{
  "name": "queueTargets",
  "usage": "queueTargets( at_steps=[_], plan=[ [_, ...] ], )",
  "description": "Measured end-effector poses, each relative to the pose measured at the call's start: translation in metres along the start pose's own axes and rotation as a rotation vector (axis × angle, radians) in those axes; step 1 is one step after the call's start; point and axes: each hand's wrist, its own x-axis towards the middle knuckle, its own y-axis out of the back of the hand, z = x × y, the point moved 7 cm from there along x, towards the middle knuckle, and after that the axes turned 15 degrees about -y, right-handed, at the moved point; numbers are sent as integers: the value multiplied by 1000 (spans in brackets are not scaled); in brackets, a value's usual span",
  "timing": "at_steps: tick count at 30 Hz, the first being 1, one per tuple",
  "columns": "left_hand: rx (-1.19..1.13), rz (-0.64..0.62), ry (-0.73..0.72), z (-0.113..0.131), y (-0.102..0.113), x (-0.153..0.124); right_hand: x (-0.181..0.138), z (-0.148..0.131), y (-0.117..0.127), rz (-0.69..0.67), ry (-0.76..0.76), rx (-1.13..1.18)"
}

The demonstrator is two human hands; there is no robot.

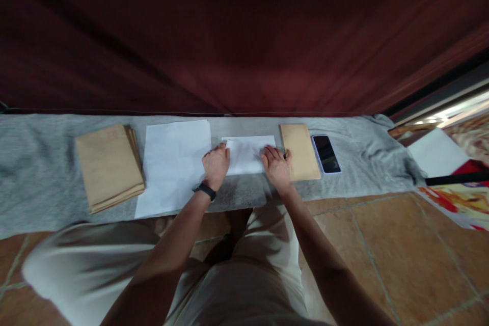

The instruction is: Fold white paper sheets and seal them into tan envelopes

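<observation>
A folded white sheet of paper (246, 155) lies in front of me on a grey cloth. My left hand (216, 164), a black band on its wrist, is closed at the sheet's left edge with the fingers curled and the thumb against the paper. On the sheet's right end rests my right hand (277, 165), palm down, its fingers extended and apart. Its outer side reaches over the edge of a single brown envelope (302, 155). To the left of my left hand lie larger flat white sheets (173, 163), close to that hand.
A stack of brown envelopes (109, 165) lies at the far left of the grey cloth (362, 158). Right of the single envelope is a phone (327, 154). A dark red panel (244, 61) rises behind the cloth. Printed paper (464, 201) shows at far right above the tiled floor (401, 244).
</observation>
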Motion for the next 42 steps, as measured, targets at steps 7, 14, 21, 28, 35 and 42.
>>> queueTargets(
  at_steps=[7, 14, 21, 28, 35, 42],
  plan=[
    [5, 16, 2, -2, -2, 8, 5, -1, -3, -3, 11, -1],
    [-5, 14, 0, -3, -2, 9, 5, -2, -10, -1, 28, -11],
    [-8, 7, -12, -2, 0, 12, 1, -4, -20, 35, 30, -24],
    [-19, -6, -25, -1, -1, 14, -10, -6, -29, 21, 8, 2],
    [-31, 106, 9, -5, 3, 10, -16, -9, -27, 43, 0, -16],
    [-115, 277, -476, 55, -14, -16, -16, -8, -28, 49, -1, 13]
  ],
)
